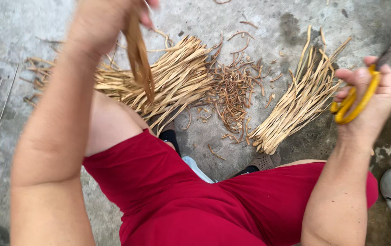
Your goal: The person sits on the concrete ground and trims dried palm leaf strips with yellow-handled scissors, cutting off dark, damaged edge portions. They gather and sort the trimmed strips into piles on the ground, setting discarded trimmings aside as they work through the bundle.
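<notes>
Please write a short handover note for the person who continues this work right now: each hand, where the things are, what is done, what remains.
Left hand: raised, gripping a few tan dried strips that hang down.
Right hand: gripping yellow-handled scissors; blades blurred.
On the concrete floor: large strip pile at left, smaller bundle at right, brown cut-off scraps between.
Done: apparently the smaller bundle is trimmed.
Left: probably the large pile.

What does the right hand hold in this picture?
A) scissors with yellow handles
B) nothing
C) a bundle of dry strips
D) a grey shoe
A: the right hand is closed around scissors with yellow handles, while the left hand holds the dry strips.
</notes>
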### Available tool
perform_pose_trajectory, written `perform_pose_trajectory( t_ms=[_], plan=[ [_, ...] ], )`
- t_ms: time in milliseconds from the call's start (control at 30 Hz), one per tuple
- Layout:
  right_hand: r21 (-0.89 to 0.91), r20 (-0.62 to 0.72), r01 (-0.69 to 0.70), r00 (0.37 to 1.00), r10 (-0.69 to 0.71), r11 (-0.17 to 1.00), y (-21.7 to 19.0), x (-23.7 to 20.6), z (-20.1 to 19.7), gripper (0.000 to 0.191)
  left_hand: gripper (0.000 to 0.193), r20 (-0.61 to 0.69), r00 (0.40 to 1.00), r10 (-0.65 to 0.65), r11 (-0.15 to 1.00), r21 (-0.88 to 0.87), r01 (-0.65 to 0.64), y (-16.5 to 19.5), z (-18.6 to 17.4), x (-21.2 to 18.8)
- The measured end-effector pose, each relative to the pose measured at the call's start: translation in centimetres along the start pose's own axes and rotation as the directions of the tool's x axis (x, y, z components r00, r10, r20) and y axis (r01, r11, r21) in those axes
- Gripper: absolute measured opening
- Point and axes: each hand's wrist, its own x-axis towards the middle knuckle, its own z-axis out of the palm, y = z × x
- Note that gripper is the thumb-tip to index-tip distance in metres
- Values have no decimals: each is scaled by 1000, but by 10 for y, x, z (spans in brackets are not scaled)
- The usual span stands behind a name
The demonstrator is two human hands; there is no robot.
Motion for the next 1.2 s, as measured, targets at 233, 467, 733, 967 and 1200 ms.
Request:
perform_pose_trajectory(
  t_ms=[233, 467, 733, 967, 1200],
  plan=[
    [-81, 112, -25, 993, 34, 996, 8, -28, 53, 34, 48, 269, 956, -121, 734, -624, 268, -16, 134, -13],
    [54, 167, -25, 986, 16, 998, 9, -62, 78, 48, 32, 383, 912, -147, 527, -750, 400, -20, 198, -16],
    [334, 17, -34, 999, 30, 942, 2, -59, 72, 49, 29, 579, 814, -47, 584, -645, 493, -29, 271, -28],
    [219, 129, -79, 990, 51, 972, 1, -60, 65, 45, 29, 557, 816, -154, 592, -609, 528, -23, 279, -20],
    [282, 87, -22, 996, -3, 959, 4, -61, 65, 50, 26, 604, 782, -158, 573, -588, 570, -17, 283, -16]
  ],
)
